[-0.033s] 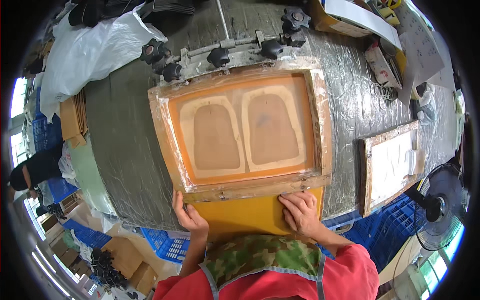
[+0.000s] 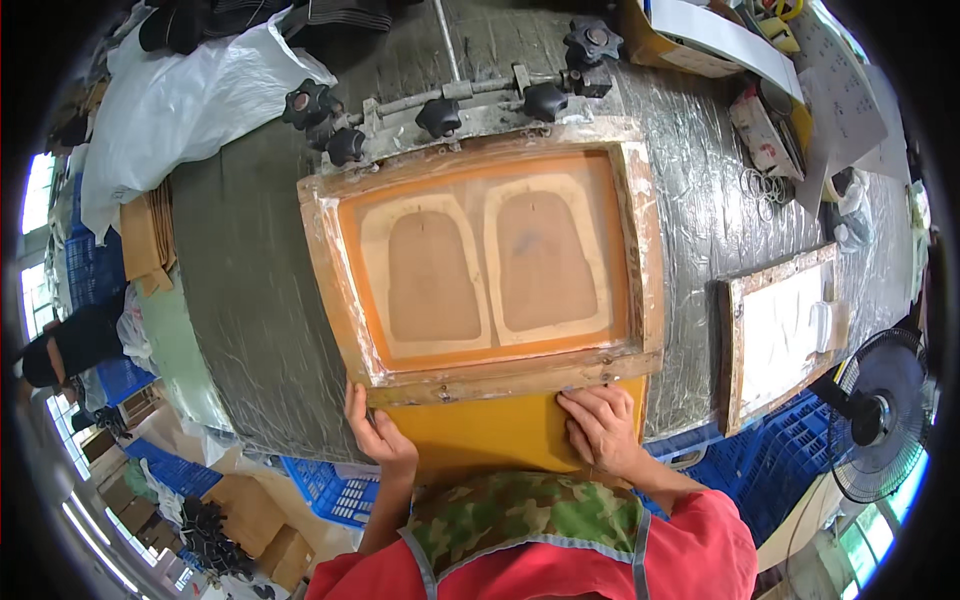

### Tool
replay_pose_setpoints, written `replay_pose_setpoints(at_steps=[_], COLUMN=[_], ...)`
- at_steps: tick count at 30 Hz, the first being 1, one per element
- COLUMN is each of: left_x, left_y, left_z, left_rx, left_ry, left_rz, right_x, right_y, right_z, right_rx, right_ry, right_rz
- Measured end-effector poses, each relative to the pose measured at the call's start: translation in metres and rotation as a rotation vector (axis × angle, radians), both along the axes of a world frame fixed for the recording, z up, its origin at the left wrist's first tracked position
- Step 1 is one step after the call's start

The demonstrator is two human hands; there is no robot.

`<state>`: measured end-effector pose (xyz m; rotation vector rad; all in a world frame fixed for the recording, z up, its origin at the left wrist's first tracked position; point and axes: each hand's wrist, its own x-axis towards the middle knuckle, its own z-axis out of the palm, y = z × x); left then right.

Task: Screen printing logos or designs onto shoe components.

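A wooden screen-printing frame (image 2: 480,378) lies in front of me. Its mesh has an orange border and shows two arched panel shapes side by side. Under the frame's near side a yellow board (image 2: 480,432) sticks out toward me. My left hand (image 2: 382,435) grips the frame's near left corner, with its fingers along the outer edge. On the near rail, right of the middle, my right hand (image 2: 602,422) has bent fingers holding the edge, its thumb low against the yellow board. A metal clamp bar (image 2: 450,92) with black star knobs (image 2: 438,117) holds the far rail.
Plastic film wraps the table (image 2: 270,320). A second wooden frame (image 2: 733,350) with a white sheet lies at right, near a black fan (image 2: 875,415). White plastic bags (image 2: 190,110) sit far left; an open carton (image 2: 680,52) stands far right. Blue crates (image 2: 745,465) are below the table edge.
My hands and the frame stay in place. At the far left edge, a dark shape beside another person's arm has shifted slightly.
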<state>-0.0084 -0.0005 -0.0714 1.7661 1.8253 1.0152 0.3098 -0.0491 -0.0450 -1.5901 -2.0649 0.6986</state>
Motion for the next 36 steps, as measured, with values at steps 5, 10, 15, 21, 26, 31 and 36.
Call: replay_pose_setpoints(at_steps=[5, 10, 15, 21, 26, 31, 36], left_x=[0.0002, 0.0018, 0.0017, 0.0028, -0.0003, 0.0023, 0.0003], left_y=[0.0013, 0.0031, 0.0022, 0.0006, 0.002, 0.0073, 0.0038], left_z=[0.0024, 0.0062, 0.0049, 0.0072, -0.0013, 0.0033, 0.0018], left_rx=[-0.003, -0.004, 0.005, -0.002, -0.011, -0.007, 0.018], left_ry=[0.017, 0.05, 0.054, 0.036, 0.047, 0.078, 0.013], left_rz=[0.004, 0.006, 0.002, 0.015, 0.017, -0.012, -0.012], right_x=[-0.001, -0.0011, -0.0007, -0.0014, -0.0023, -0.0029, -0.0051], right_y=[-0.0005, -0.0009, -0.0019, -0.0043, -0.0006, 0.0014, -0.0002], right_z=[0.0013, 0.0011, 0.0008, -0.0008, -0.0039, -0.002, -0.0038], right_rx=[-0.031, -0.036, -0.034, -0.033, -0.019, 0.001, 0.012], right_ry=[0.0, 0.003, 0.0, -0.003, 0.023, -0.006, -0.027], right_rz=[-0.001, 0.001, 0.001, 0.005, -0.002, -0.016, -0.024])
